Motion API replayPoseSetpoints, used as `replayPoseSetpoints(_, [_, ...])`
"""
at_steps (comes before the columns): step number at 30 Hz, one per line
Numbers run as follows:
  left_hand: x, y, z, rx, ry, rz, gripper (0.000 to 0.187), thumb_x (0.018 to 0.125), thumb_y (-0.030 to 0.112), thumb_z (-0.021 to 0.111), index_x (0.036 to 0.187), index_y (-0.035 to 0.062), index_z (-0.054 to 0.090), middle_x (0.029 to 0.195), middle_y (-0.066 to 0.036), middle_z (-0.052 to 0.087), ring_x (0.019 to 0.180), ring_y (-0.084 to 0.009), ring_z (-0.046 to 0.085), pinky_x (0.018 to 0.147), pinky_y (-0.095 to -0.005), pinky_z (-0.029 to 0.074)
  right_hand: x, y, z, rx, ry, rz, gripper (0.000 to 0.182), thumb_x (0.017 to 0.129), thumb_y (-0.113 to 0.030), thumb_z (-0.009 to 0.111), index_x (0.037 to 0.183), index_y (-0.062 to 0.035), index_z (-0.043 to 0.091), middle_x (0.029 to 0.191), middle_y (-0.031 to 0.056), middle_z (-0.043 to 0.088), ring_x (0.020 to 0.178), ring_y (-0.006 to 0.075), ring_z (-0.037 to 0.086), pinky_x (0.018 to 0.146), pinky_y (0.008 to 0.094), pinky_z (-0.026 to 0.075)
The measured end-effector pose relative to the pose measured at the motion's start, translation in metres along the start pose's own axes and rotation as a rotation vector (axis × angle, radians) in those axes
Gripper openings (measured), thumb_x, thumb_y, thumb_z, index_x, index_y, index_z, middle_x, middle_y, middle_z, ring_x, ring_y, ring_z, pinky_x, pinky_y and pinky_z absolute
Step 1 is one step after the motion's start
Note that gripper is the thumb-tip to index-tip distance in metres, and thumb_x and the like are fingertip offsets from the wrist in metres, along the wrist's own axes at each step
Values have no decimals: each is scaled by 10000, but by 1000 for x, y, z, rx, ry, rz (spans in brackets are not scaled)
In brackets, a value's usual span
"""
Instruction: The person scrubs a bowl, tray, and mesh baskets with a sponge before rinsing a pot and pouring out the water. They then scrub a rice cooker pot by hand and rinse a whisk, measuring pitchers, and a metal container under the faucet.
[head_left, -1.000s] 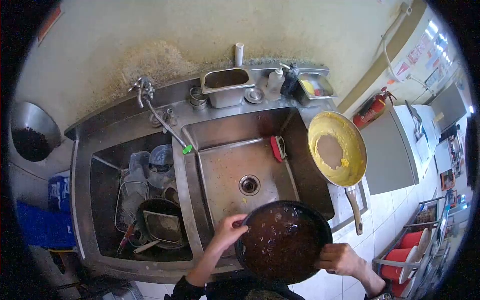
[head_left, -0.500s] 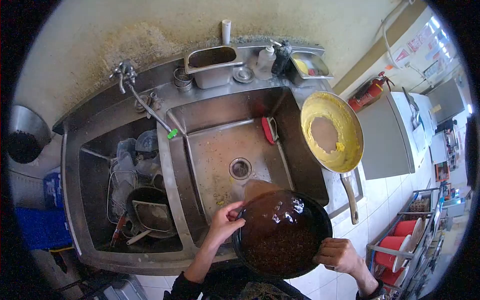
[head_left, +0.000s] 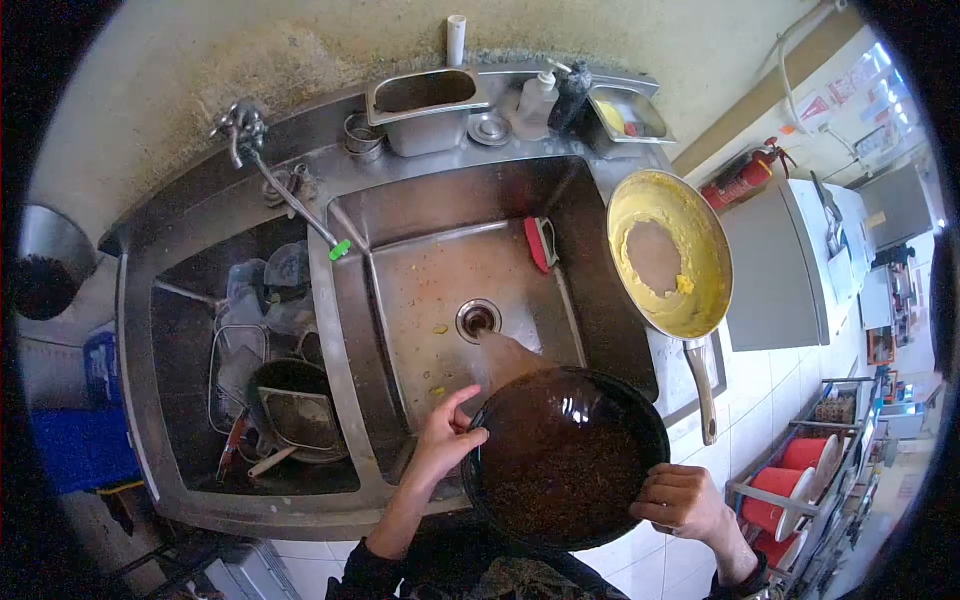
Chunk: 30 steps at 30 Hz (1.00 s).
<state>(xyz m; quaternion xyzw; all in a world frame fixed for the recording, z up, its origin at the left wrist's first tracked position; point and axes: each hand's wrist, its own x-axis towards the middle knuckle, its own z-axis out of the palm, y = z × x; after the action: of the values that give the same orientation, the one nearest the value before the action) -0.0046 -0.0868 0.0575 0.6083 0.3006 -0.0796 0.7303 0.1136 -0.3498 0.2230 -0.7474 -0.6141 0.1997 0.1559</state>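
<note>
A black pan (head_left: 565, 455) with dark brown liquid and bits is tilted over the right basin of a steel sink (head_left: 440, 215). Brown liquid (head_left: 505, 352) streams from its far rim toward the drain (head_left: 477, 319). My left hand (head_left: 445, 432) grips the pan's left rim, fingers over the edge. My right hand (head_left: 683, 497) holds the pan at its right side, near the handle.
A yellow-coated frying pan (head_left: 668, 255) rests on the sink's right edge. A red brush (head_left: 540, 243) lies in the right basin. Dirty dishes and a pan (head_left: 290, 405) fill the left basin under the tap (head_left: 290, 205). Steel containers and soap bottles (head_left: 540, 95) line the back ledge.
The pan has tipped further away from me, and the brown liquid now pours out toward the drain. Both hands kept their hold on it.
</note>
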Motion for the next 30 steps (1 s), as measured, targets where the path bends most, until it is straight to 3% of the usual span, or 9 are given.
replayPoseSetpoints(10, [-7,4,4,-122,60,61,544,636,-13,622,1147,108,479,603,44,422,548,-43,416,503,-195,353,8,-2,-16,19,47,-2,174,512,-98,612,686,-90,598,618,21,531,634,200,566,647,311,510])
replayPoseSetpoints(24, [-6,13,1,-36,-25,53,521,659,-5,609,1164,57,497,628,58,443,559,-27,396,517,-176,342,8,-3,-27,125,99,52,219,471,-38,639,682,-71,593,600,31,519,627,214,564,580,320,502])
replayPoseSetpoints(27, [-8,15,6,-80,42,47,540,659,-1,614,1179,41,477,626,56,427,551,-35,399,517,-178,347,13,-6,-32,99,105,92,167,489,15,609,629,-76,594,610,11,556,588,155,573,624,307,511])
replayPoseSetpoints(30, [-9,19,7,-96,69,24,548,659,4,618,1185,25,466,634,55,425,551,-41,407,520,-184,355,13,-6,-33,104,126,88,166,490,20,605,629,-72,594,612,15,559,585,160,576,622,305,509])
